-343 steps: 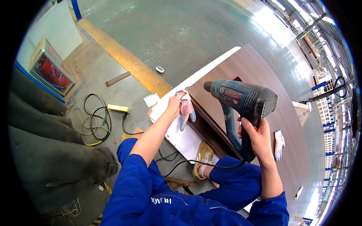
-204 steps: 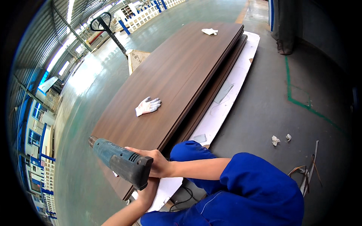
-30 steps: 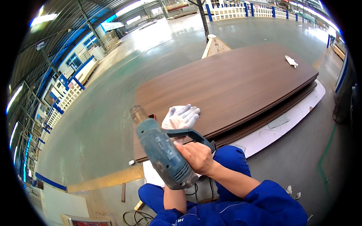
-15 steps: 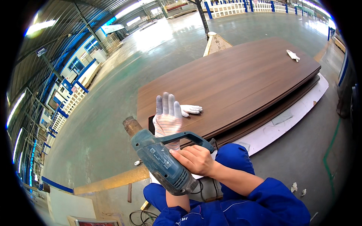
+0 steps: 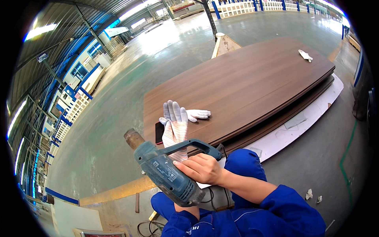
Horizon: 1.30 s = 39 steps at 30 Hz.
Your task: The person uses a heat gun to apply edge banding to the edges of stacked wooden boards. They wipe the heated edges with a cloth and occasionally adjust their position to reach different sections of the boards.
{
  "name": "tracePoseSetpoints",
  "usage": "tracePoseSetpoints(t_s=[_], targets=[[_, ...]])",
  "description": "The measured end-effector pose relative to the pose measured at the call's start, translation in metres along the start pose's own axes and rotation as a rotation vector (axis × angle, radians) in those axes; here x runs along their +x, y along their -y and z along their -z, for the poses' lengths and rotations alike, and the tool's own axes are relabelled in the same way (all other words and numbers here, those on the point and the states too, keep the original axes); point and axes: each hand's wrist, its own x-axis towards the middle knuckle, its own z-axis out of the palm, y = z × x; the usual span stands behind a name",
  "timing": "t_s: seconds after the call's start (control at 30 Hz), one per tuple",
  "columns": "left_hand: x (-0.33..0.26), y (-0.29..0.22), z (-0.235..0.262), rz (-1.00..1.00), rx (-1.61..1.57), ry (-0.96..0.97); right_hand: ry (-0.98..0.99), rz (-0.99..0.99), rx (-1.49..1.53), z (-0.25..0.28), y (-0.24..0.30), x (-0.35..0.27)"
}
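A dark teal heat gun [image 5: 167,173] with a scorched metal nozzle points up and to the left in front of me. My bare right hand [image 5: 200,168] grips it, thumb laid along its body, below the looped handle. Behind the tool, my left hand [image 5: 174,122] wears a striped white glove with grey fingertips. It is held up open, fingers straight and thumb apart; the heat gun hides its wrist. Beyond it a loose white glove [image 5: 199,114] lies on the stacked brown panels [image 5: 241,91]. A dark phone [image 5: 159,132] rests at the panel's left edge, beside the gloved hand.
A crumpled white scrap [image 5: 305,55] lies on the panel's far right. White sheeting [image 5: 312,114] sticks out under the stack. A cable [image 5: 148,227] coils on the floor at lower left. Beyond the stack stands a wooden triangular piece [image 5: 226,46], with white fencing [image 5: 237,9] farther off.
The heat gun has shifted slightly left and down with my right hand. My left hand has turned a little, its thumb now showing apart, and more of the phone is visible.
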Motion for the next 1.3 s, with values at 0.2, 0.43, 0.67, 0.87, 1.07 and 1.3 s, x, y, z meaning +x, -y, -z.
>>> tracePoseSetpoints(t_s=[0.2, 0.43, 0.67, 0.87, 1.07, 1.3], targets=[[0.004, 0.0, 0.005, 0.037, -0.076, -0.139, 0.053, -0.054, 0.035, 0.0, 0.001, -0.008], [-0.014, -0.028, 0.018, 0.155, -0.055, -0.183, 0.054, -0.052, 0.055, 0.004, 0.005, -0.002], [-0.021, -0.066, 0.062, 0.246, -0.066, 0.16, -0.338, -0.581, 0.253, 0.025, -0.043, -0.018], [-0.127, -0.084, 0.077, 0.136, 0.299, -0.368, -1.239, -1.016, 0.58, 0.146, -0.112, -0.07], [-0.223, -0.102, 0.158, 0.364, 0.523, -0.801, -1.536, -1.263, 0.278, 0.269, -0.097, -0.303], [-0.198, -0.063, 0.141, 0.45, 1.033, -0.713, -1.098, -1.938, -0.481, 0.27, -0.004, -0.572]])
